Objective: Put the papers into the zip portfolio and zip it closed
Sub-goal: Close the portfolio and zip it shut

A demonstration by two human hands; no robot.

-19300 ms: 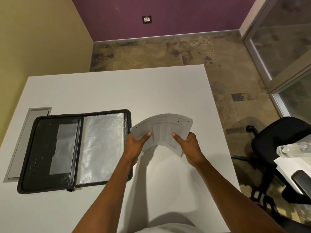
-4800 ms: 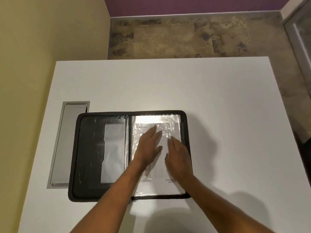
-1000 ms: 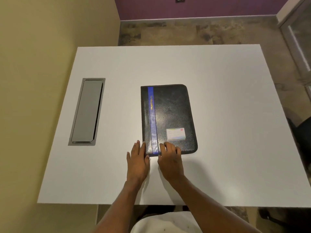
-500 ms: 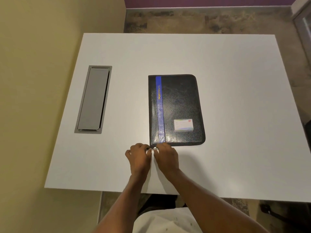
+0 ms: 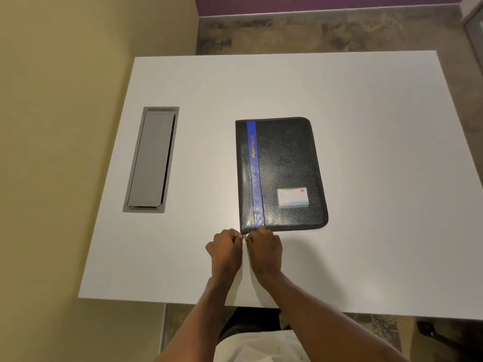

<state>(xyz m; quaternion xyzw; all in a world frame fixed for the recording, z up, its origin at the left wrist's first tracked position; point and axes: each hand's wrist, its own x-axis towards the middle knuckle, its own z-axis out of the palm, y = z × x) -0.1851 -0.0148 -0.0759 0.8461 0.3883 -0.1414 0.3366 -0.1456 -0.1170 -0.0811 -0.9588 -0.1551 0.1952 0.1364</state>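
The black zip portfolio (image 5: 282, 168) lies folded shut on the white table (image 5: 366, 126), with a blue stripe down its left side and a small label card (image 5: 292, 197) near its lower right. The papers are hidden inside. Both hands meet at its near left corner. My left hand (image 5: 226, 250) and my right hand (image 5: 265, 249) have their fingertips pinched together on the small metal zipper pull (image 5: 245, 236) between them. Which hand actually holds the pull is hard to tell.
A grey cable hatch (image 5: 151, 160) is set into the table to the left of the portfolio. A yellow wall stands on the left, patterned floor lies beyond the table's far edge.
One second ago both hands lay flat at the portfolio's near edge; now their fingers are curled and pinched at the near left corner. The portfolio has stayed in place.
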